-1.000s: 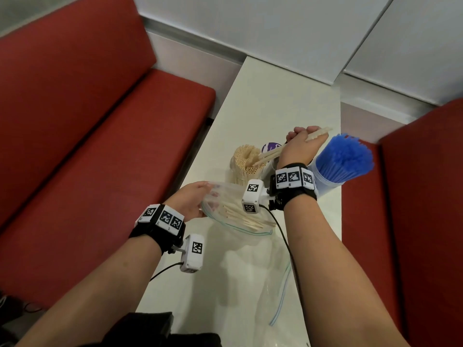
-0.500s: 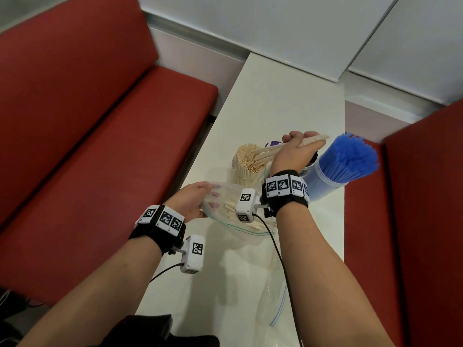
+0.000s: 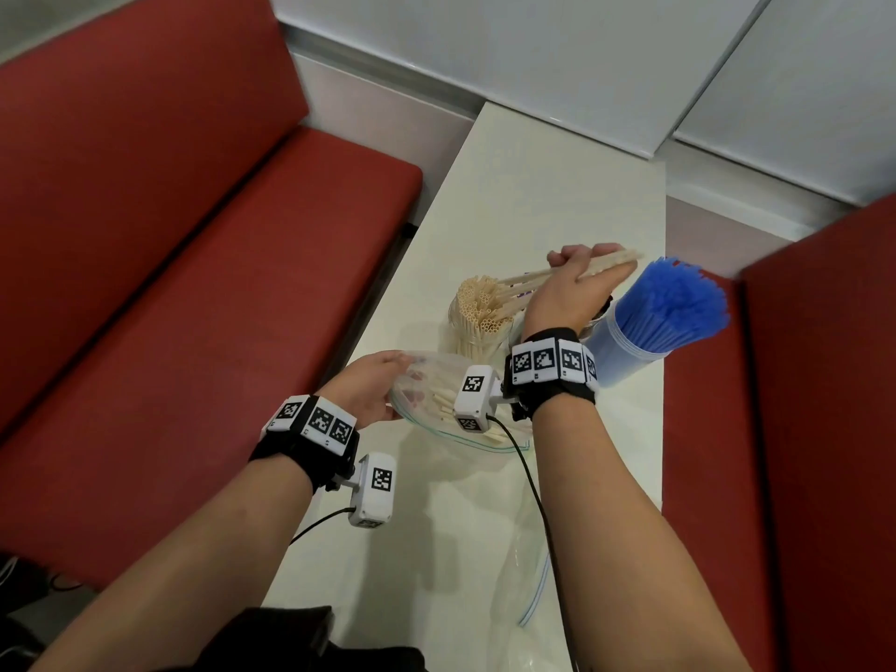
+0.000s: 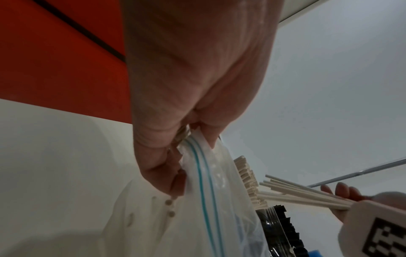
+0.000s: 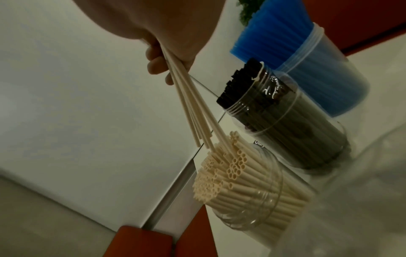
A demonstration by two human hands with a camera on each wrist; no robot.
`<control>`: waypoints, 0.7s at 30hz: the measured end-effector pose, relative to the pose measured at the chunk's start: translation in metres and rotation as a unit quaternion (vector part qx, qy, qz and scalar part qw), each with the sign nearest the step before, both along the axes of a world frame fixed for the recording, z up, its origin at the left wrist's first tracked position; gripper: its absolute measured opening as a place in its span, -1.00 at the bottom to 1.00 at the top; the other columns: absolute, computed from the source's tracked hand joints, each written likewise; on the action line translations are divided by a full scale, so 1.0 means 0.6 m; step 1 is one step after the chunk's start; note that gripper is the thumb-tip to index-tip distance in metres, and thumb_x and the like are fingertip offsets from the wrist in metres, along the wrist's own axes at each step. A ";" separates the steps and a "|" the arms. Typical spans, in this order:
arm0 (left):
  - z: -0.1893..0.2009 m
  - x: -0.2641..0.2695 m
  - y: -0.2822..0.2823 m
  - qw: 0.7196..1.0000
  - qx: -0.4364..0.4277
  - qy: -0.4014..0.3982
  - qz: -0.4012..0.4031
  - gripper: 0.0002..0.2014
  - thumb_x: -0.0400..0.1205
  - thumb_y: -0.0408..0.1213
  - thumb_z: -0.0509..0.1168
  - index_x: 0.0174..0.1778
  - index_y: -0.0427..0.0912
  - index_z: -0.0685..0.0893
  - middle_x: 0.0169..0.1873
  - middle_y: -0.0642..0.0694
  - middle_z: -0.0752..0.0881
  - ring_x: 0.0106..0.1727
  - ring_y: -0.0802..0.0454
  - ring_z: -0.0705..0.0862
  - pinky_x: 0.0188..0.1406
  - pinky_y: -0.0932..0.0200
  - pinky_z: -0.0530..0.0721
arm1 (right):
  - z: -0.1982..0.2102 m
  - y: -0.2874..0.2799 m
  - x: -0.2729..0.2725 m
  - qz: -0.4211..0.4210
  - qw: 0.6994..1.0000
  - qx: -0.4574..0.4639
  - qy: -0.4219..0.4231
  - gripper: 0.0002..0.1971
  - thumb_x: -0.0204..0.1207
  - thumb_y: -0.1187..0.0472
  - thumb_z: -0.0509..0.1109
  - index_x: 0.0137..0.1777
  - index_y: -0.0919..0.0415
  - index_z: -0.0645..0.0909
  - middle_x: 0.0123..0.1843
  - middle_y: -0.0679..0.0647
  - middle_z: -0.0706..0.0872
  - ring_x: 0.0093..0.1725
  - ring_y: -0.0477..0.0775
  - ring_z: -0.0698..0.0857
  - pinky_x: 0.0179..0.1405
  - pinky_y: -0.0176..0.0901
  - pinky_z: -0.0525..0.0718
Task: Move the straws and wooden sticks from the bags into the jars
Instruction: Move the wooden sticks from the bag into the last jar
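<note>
Right hand (image 3: 577, 288) clamps a few cream straws (image 5: 191, 102), tips at the packed jar (image 5: 252, 196); they may jam and splay. Left hand (image 3: 368, 390) pinches the zip bag (image 4: 204, 191) rim.

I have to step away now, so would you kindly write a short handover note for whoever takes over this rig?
Right hand: grips a few cream straws, tips at the mouth of the cream-straw jar, not yet released.
Left hand: pinches the rim of the zip bag, holding it open on the white table.
Done: the blue-straw jar and the dark-straw jar are packed; the cream-straw jar is nearly full; an empty zip bag lies nearer the person.
Left: drop this bunch in, then move the cream straws left in the bag.
</note>
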State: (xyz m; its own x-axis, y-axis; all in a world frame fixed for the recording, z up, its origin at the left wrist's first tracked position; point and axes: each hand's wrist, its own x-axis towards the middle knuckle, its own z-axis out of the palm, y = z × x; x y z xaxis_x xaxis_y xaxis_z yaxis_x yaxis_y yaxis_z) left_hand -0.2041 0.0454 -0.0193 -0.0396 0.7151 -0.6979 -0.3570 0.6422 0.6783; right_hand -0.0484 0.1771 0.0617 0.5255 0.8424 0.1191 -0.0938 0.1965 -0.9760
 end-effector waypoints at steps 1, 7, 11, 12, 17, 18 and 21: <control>-0.001 0.000 -0.001 1.000 -0.001 0.001 0.000 -0.78 0.86 -0.19 0.17 0.21 -0.11 0.72 0.11 -0.15 0.73 -0.12 -0.10 0.72 -0.14 0.01 0.75 | -0.007 0.003 0.000 0.017 1.000 0.003 -0.022 -0.81 0.72 0.32 0.11 0.02 -0.03 0.35 -0.17 0.05 0.69 -0.22 0.03 0.77 -0.07 -0.10 0.78; -0.004 -0.001 -0.004 1.000 -0.005 0.003 0.002 -0.77 0.86 -0.16 0.19 0.28 -0.11 0.72 -0.03 -0.07 0.75 -0.18 -0.07 0.74 -0.32 0.11 0.77 | -0.084 0.001 -0.004 0.143 0.979 -0.079 -0.126 -0.80 0.67 0.42 0.17 -0.03 0.08 0.43 -0.20 0.02 0.69 -0.26 -0.08 0.71 -0.18 -0.23 0.69; -0.005 -0.006 -0.001 1.000 -0.003 0.006 0.013 -0.79 0.86 -0.18 0.18 0.22 -0.10 0.72 -0.03 -0.08 0.75 -0.19 -0.08 0.73 -0.25 0.08 0.74 | -0.091 -0.001 -0.004 0.239 0.949 -0.122 -0.165 -0.85 0.63 0.42 0.29 -0.08 0.16 0.54 -0.14 0.18 0.68 -0.23 0.05 0.66 -0.22 -0.08 0.63; -0.005 -0.007 0.001 1.000 -0.003 0.005 0.014 -0.78 0.86 -0.18 0.18 0.23 -0.11 0.72 -0.03 -0.09 0.75 -0.18 -0.09 0.73 -0.22 0.06 0.74 | -0.080 0.003 -0.006 0.236 0.951 -0.102 -0.171 -0.87 0.61 0.42 0.32 -0.06 0.17 0.55 -0.16 0.12 0.66 -0.27 -0.07 0.64 -0.28 -0.18 0.62; -0.008 -0.008 0.005 1.000 -0.002 -0.004 0.003 -0.76 0.86 -0.18 0.19 0.28 -0.14 0.73 0.07 -0.13 0.75 -0.13 -0.11 0.71 -0.17 0.03 0.75 | -0.014 0.030 -0.013 0.200 0.953 0.038 -0.226 -0.85 0.60 0.40 0.32 0.00 0.14 0.63 -0.12 -0.07 0.72 -0.12 -0.17 0.67 -0.04 -0.33 0.64; -0.010 -0.007 0.005 1.000 -0.001 -0.005 0.000 -0.76 0.85 -0.18 0.20 0.31 -0.15 0.72 0.08 -0.13 0.75 -0.12 -0.11 0.71 -0.17 0.03 0.75 | -0.013 0.034 -0.016 0.206 0.939 0.052 -0.271 -0.82 0.63 0.38 0.28 0.05 0.15 0.66 -0.02 -0.04 0.75 0.01 -0.13 0.69 0.12 -0.25 0.65; -0.015 -0.007 0.005 1.000 -0.002 -0.009 -0.004 -0.77 0.85 -0.17 0.20 0.28 -0.13 0.71 0.07 -0.11 0.75 -0.11 -0.12 0.72 -0.16 0.03 0.74 | -0.053 0.028 -0.024 0.273 0.806 -0.029 -0.524 -0.57 0.82 0.11 0.09 0.59 0.26 0.42 0.62 0.22 0.45 0.68 0.20 0.30 0.73 0.18 0.14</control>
